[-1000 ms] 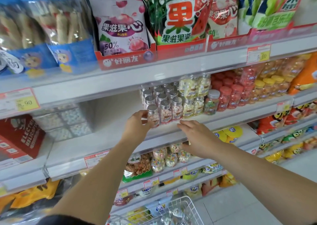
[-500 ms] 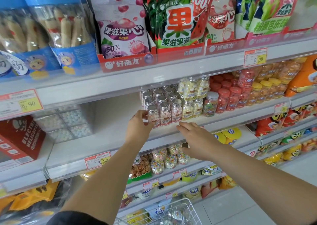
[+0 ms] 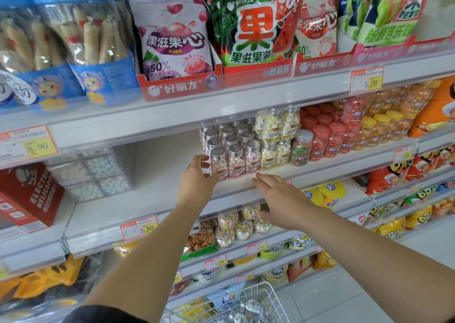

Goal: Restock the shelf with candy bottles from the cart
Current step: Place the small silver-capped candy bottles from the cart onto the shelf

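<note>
Small clear candy bottles (image 3: 235, 161) with silver caps and pink-white candies stand in rows on the white middle shelf (image 3: 157, 187). My left hand (image 3: 198, 182) rests against the left side of the front-left bottle (image 3: 218, 165), fingers curled around it. My right hand (image 3: 280, 199) hovers flat and open just below and in front of the shelf edge, right of the front row, holding nothing. The white wire cart (image 3: 248, 305) at the bottom edge holds more candy bottles.
Yellow-white candy bottles (image 3: 273, 147), red-capped bottles (image 3: 330, 138) and yellow-capped bottles (image 3: 384, 128) fill the shelf to the right. A clear box of candy balls (image 3: 91, 172) stands at the left. Snack bags fill the upper shelf. A bare stretch of shelf lies left of the bottles.
Both hands have stayed at the front row of bottles. The view has drifted slightly, and my right hand has spread a little lower over the shelf edge.
</note>
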Tool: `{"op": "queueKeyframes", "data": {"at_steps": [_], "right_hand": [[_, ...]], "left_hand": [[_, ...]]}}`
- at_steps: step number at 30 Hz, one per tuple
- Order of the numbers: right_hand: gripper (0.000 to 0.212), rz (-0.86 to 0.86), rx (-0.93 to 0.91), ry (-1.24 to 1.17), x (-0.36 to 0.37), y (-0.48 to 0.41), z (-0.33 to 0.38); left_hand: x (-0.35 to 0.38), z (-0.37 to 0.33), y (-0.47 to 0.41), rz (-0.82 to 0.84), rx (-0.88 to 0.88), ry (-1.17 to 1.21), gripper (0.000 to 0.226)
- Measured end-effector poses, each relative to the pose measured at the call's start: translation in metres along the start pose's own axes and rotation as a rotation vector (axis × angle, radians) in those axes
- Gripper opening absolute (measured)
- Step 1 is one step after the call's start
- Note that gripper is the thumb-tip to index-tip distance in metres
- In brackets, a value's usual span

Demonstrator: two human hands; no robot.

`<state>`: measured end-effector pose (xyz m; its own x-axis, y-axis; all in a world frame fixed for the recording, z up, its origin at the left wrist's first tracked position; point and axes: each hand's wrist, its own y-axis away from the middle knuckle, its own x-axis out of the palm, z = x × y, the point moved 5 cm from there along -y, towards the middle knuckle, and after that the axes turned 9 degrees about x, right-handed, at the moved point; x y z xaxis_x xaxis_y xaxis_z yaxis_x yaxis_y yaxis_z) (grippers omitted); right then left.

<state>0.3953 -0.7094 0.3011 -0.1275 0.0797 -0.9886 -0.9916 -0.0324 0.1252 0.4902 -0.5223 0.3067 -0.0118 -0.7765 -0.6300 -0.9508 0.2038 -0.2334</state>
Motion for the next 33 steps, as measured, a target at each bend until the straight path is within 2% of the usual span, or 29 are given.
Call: {"op": "queueKeyframes", "data": {"at_steps": [3,7,10,14,17,22,27,33], "right_hand": [[0.078,-0.007,-0.012,-0.056,0.002,0.007,-0.001],[0.06,-0.135,-0.078,-0.133,0.014,0.025,-0.004],[0.046,-0.071,-0.091,-0.227,0.043,0.041,-0.008],[0.034,0.147,-0.063,-0.285,0.1,0.063,-0.016],[0.028,0.294,-0.041,-0.276,0.144,0.085,-0.022],[0.023,0.513,-0.009,-0.281,0.223,0.119,-0.035],[0.029,0.702,0.036,-0.252,0.311,0.138,-0.049],[0.032,0.81,0.071,-0.156,0.413,0.129,-0.048]], "left_hand": [[-0.01,-0.006,0.013,-0.051,0.05,-0.032,0.047],[-0.03,-0.019,0.055,-0.173,0.164,-0.035,0.034],[-0.028,-0.013,0.097,-0.192,0.179,-0.023,0.028],[0.006,0.021,0.154,-0.162,0.04,-0.031,0.025],[0.041,0.051,0.208,-0.091,-0.117,-0.019,0.024],[0.102,0.109,0.296,0.029,-0.276,-0.061,0.019],[0.152,0.17,0.363,0.113,-0.489,-0.02,0.02],[0.218,0.238,0.415,0.375,-0.629,-0.028,0.028]]}}
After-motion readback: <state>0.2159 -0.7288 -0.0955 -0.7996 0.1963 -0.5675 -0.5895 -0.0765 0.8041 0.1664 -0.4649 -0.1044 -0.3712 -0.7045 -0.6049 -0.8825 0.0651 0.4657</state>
